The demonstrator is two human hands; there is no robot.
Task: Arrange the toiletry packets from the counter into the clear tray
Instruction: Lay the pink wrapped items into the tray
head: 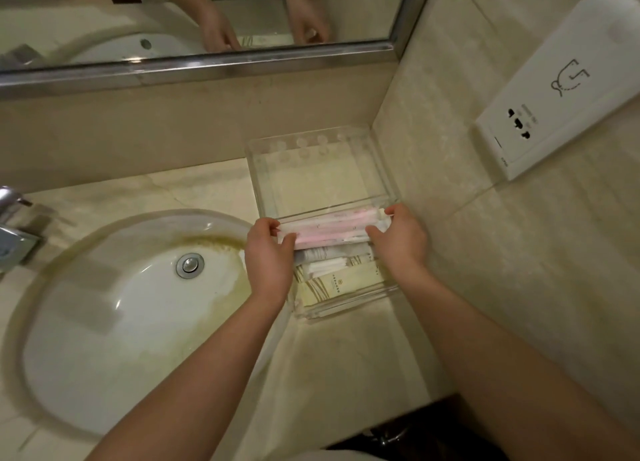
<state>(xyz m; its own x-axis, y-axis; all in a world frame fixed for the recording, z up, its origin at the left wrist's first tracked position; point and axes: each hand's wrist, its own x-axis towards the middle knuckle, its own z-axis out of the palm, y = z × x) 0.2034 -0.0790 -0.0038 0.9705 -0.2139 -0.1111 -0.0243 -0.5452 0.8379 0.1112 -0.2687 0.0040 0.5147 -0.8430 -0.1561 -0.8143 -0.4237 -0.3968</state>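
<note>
- counter (194, 190): pale veined stone, running from the left edge to the tiled corner on the right.
- sink basin (104, 322): white oval set into the counter, with yellowish staining round its far and right rim.
- mirror (104, 17): metal-framed, on the wall above the counter; both hands show in its reflection.
- socket panel (561, 79): white plate on the right-hand wall, with dark outlets and a line-drawn symbol.
- clear tray (388, 169): rectangular and transparent, standing on the counter in the corner just right of the basin. its far half is bare, and its near half holds packets.
- left hand (268, 256): at the tray's left wall, thumb and fingers pinching the left end of the pink-and-white packet bundle.
- right hand (401, 239): at the tray's right wall, thumb and fingers pinching the bundle's right end.
- pink-and-white packet bundle (332, 230): several long, thin wrapped packets held level across the tray's width, about midway along it. whether it touches the tray floor cannot be told.
- cream packets (339, 284): printed, lying flat in the tray's near end.
- white packets (325, 266): lying in the tray between the cream ones and the bundle.
- faucet (14, 232): chrome, at the left edge, beside the basin.
- drain plug (189, 265): round metal, in the basin floor.
</note>
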